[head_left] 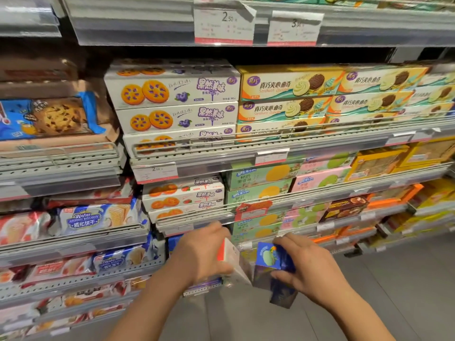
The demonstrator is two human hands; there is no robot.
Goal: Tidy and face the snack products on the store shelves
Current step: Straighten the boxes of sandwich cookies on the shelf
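Note:
Low in front of the shelves, my left hand [204, 254] grips a white box with a red end [232, 262], tilted on end. Right beside it my right hand [310, 269] holds a blue box with a green cookie picture [269, 260], fingers curled over its top and lower edge. The two boxes nearly touch. Both sit in front of a lower shelf whose contents are largely hidden by my hands.
Above are stacked white blueberry biscuit boxes [172, 94] and yellow sandwich cookie boxes [290, 82] behind a wire rail [246, 136]. Strawberry biscuit boxes [184, 198], green and pink boxes [258, 178] and wafer packs [96, 217] fill shelves below. Grey floor [394, 279] lies right.

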